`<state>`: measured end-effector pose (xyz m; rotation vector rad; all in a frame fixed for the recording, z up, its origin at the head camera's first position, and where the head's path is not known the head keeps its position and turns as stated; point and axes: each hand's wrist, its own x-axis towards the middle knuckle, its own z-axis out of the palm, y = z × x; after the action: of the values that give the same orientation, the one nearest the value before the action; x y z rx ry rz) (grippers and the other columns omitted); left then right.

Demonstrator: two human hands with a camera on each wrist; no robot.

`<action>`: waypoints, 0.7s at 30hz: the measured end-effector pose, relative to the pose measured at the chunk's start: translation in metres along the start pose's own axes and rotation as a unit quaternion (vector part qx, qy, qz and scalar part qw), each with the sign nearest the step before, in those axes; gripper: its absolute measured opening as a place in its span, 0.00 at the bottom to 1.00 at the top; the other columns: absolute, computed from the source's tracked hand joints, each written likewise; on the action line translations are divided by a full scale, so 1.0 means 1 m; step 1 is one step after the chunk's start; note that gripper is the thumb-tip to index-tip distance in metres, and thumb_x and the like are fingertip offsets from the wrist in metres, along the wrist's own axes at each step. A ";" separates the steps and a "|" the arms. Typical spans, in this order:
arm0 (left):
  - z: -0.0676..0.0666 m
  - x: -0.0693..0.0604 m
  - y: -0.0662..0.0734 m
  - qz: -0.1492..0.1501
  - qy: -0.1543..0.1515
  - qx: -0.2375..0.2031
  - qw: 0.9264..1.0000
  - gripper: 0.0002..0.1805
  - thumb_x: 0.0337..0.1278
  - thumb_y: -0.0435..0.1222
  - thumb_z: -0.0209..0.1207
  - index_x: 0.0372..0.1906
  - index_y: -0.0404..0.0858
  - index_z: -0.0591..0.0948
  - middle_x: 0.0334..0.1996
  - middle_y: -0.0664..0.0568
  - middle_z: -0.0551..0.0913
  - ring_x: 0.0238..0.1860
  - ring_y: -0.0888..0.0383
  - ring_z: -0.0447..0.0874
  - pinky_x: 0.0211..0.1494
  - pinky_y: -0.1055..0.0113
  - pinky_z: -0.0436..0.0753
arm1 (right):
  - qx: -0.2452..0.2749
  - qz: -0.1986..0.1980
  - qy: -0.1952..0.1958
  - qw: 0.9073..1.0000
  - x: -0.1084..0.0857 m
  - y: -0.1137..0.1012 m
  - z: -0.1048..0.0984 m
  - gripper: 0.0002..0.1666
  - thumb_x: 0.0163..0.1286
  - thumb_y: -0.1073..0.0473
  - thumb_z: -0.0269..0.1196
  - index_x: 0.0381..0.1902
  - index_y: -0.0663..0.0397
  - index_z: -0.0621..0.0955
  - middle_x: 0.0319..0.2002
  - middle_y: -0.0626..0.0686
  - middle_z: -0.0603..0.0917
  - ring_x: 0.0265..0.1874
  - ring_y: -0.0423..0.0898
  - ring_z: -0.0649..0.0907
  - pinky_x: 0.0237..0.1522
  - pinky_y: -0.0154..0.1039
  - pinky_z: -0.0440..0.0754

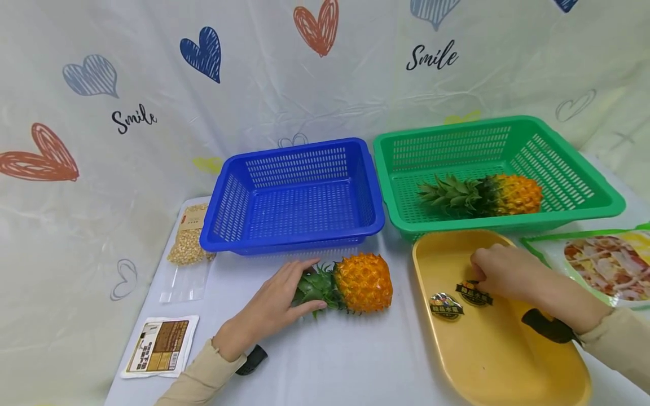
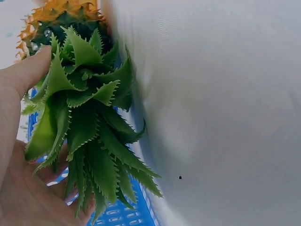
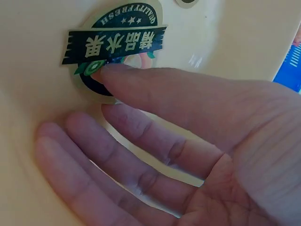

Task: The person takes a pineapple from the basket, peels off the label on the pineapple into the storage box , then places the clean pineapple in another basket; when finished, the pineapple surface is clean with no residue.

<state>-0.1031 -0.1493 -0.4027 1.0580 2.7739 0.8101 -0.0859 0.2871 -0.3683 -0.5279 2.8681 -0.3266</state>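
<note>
On the white table lies a small orange pineapple (image 1: 363,283) with its green crown (image 2: 89,108) toward the left. My left hand (image 1: 269,307) holds it by the crown, thumb on the near side and fingers on the far side among the leaves. Inside the yellow tub (image 1: 487,355), my right hand (image 1: 510,273) pinches the edge of a dark oval fruit sticker (image 3: 115,42) between thumb and index finger. Its other fingers extend beside the tub surface. A second similar sticker (image 1: 446,307) lies in the tub to the left.
A blue basket (image 1: 291,239) stands behind the pineapple. The green basket (image 1: 497,223) at back right holds another pineapple (image 1: 518,194). Left lie a bag of corn kernels (image 1: 188,242) and a flat packet (image 1: 159,347); right, a printed bag (image 1: 604,265).
</note>
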 end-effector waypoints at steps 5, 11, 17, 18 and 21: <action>-0.001 0.000 0.000 -0.004 -0.001 -0.006 1.000 0.43 0.68 0.53 0.67 0.79 0.39 0.66 0.69 0.46 0.75 0.72 0.49 0.71 0.73 0.49 0.74 | -0.005 -0.012 0.024 1.000 0.002 -0.002 0.002 0.26 0.58 0.72 0.72 0.20 0.46 0.67 0.18 0.44 0.64 0.19 0.41 0.63 0.26 0.36 0.58; 0.000 0.001 -0.001 0.004 0.002 -0.008 1.000 0.43 0.68 0.53 0.67 0.79 0.38 0.66 0.69 0.45 0.75 0.72 0.49 0.72 0.73 0.49 0.74 | -0.025 -0.020 0.050 0.998 0.005 -0.004 0.003 0.26 0.62 0.74 0.69 0.19 0.47 0.67 0.18 0.44 0.63 0.19 0.41 0.62 0.26 0.36 0.59; 0.001 0.000 -0.001 0.012 0.009 0.001 1.000 0.43 0.67 0.52 0.68 0.78 0.38 0.66 0.68 0.45 0.76 0.71 0.49 0.73 0.72 0.50 0.75 | -0.041 -0.005 0.047 0.998 0.004 -0.025 -0.010 0.23 0.66 0.68 0.70 0.19 0.47 0.70 0.18 0.42 0.63 0.18 0.40 0.61 0.21 0.36 0.58; 0.001 -0.001 0.000 0.013 0.009 0.002 1.000 0.43 0.67 0.52 0.68 0.78 0.38 0.66 0.68 0.45 0.76 0.70 0.49 0.73 0.72 0.50 0.75 | -0.048 -0.002 0.039 0.998 0.004 -0.032 -0.014 0.20 0.66 0.65 0.72 0.22 0.47 0.73 0.18 0.42 0.67 0.17 0.40 0.64 0.20 0.37 0.61; 0.001 -0.001 0.000 0.013 0.010 0.002 1.000 0.43 0.67 0.52 0.68 0.78 0.38 0.66 0.68 0.45 0.76 0.70 0.49 0.73 0.72 0.50 0.75 | -0.054 -0.015 0.028 0.998 0.002 -0.055 -0.026 0.11 0.63 0.58 0.77 0.31 0.47 0.82 0.21 0.42 0.76 0.17 0.40 0.72 0.18 0.39 0.71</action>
<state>-0.1023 -0.1497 -0.4034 1.0956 2.7845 0.8229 -0.0765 0.2409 -0.3304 -0.5913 2.9468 -0.1960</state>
